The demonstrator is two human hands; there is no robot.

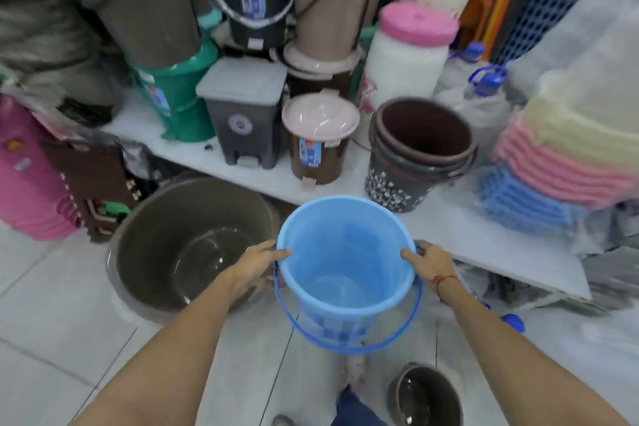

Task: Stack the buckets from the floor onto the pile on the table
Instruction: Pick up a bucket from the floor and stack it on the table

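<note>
One light blue plastic bucket [345, 273] hangs above the tiled floor [52, 304], left hand [257, 264] and right hand [430, 261] fingers clamped on its rim; a pile of nested dark buckets [415, 156] stands on the white counter [484, 239]; two brown tubs, one large [186, 245] and one small [428, 394], sit on the floor.

White table [484, 239] and tiled floor [69, 322] with the wares borne on them.

Beyond the right hand [432, 261], a pile of nested dark buckets [416, 156] is seen on the table, with a brown pedal bin [320, 138] and a grey pedal bin [243, 114] ranged toward the left. Just left of the left hand [257, 261], a large grey tub [190, 245] is set on the floor; nearer than the right hand, a small dark bucket [427, 394] is stood.
</note>
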